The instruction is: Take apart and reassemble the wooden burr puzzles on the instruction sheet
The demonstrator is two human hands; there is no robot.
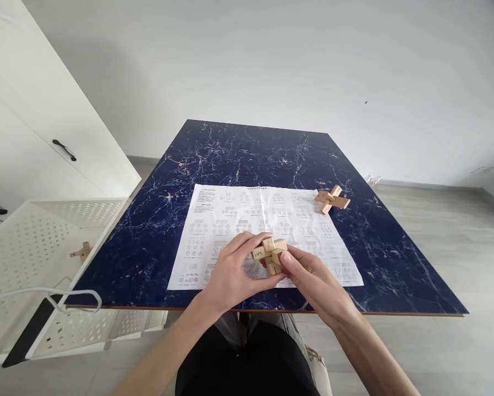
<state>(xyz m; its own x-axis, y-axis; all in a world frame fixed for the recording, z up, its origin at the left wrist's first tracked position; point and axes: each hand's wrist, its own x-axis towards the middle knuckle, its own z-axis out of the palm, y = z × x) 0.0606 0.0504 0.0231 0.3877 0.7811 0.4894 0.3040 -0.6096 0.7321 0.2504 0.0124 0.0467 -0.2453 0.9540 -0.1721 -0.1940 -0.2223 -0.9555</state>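
Observation:
A small wooden interlocking puzzle (270,254) of crossed light-wood bars is held between both hands over a printed instruction sheet (230,220). My left hand (232,272) curls round its left side, thumb and fingers closed on the bars. My right hand (313,280) grips its right and lower side, thumb pressed on the top bar. A second assembled wooden cross puzzle (332,199) lies untouched on the table at the sheet's far right corner.
The dark blue marbled table (247,159) has its front edge just under my wrists. A white perforated metal rack (36,247) stands at the left with a small wooden piece (81,252) on it. White cabinet doors and a white wall lie behind.

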